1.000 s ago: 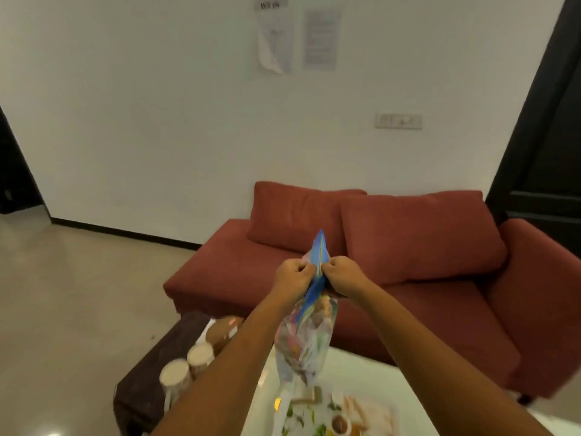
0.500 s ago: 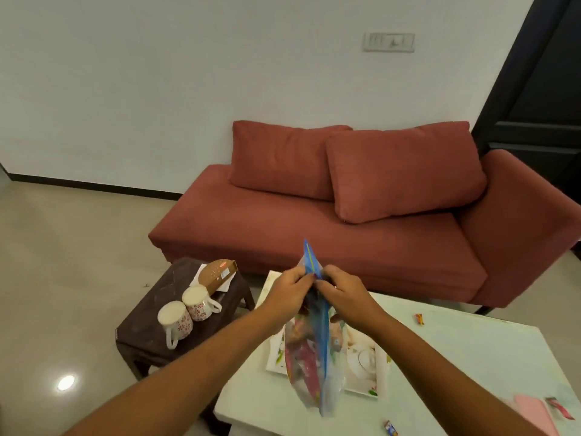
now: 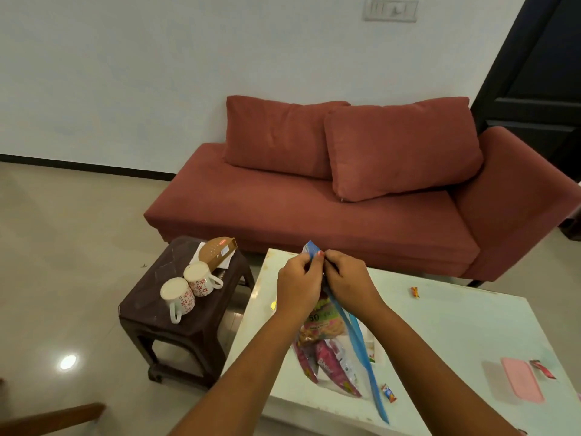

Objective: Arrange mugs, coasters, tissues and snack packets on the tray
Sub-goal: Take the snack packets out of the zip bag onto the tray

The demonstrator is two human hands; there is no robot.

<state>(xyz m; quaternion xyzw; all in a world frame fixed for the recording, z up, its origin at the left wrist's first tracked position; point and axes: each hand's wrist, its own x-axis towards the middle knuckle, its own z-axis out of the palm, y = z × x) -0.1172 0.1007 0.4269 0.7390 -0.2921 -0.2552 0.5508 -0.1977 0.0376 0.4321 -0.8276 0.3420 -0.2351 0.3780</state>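
Both hands pinch the blue zip top of a clear bag (image 3: pixel 330 357) full of colourful snack packets, held over the white table (image 3: pixel 456 325). My left hand (image 3: pixel 297 286) grips the bag's left lip and my right hand (image 3: pixel 349 283) the right lip, fingertips touching. The bag hangs down and hides most of the printed tray (image 3: pixel 372 347) beneath it. Two white mugs with red flowers (image 3: pixel 177 297) (image 3: pixel 199 278) lie tipped on a dark brown stool (image 3: pixel 151 309), beside a brown packet (image 3: pixel 217 251) on white tissues (image 3: pixel 226 262).
A red sofa (image 3: pixel 314 209) with two cushions stands behind the table. On the table lie a pink flat lid (image 3: pixel 522 383), a red packet (image 3: pixel 542 369) and small wrapped sweets (image 3: pixel 415 291) (image 3: pixel 389 393). A wooden edge (image 3: pixel 53 420) shows at bottom left.
The view has tilted down, so the table, stool and mugs now show in full. My hands have lowered the bag toward the table, still pinching its zip top.
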